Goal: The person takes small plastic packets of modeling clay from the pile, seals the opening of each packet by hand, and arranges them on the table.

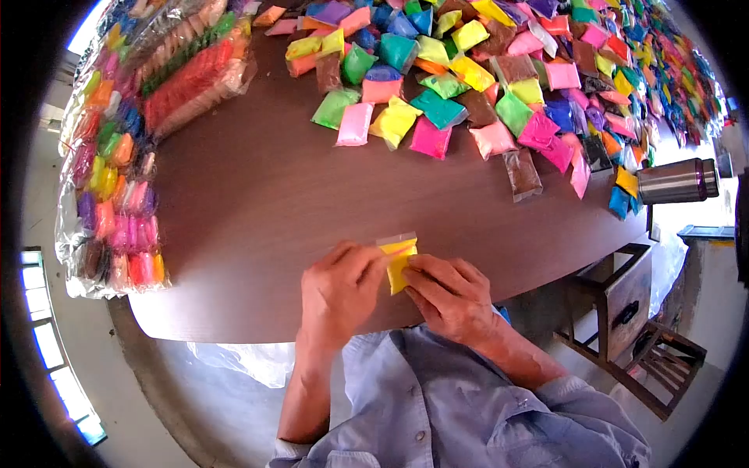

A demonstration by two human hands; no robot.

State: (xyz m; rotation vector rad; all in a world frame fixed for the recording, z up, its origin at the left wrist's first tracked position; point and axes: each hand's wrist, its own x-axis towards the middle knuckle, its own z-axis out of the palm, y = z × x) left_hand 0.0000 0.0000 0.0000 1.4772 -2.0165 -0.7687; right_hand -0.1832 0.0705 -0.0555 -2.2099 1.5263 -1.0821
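Between my two hands, above the near edge of the brown table, is a small clear packet with yellow filling [399,274]. My left hand [343,285] is closed at the packet's upper left, its fingertips pinching near the clear top strip. From the other side, my right hand [451,292] grips the packet's right edge between thumb and fingers. The packet is tilted, with its clear strip uppermost. Part of it is hidden behind my fingers.
A heap of colourful packets [437,109] covers the far side and right of the table [234,203]. Larger bundled bags [121,210] line the left edge. A steel flask [677,181] lies at the right. A wooden stool [624,312] stands below right.
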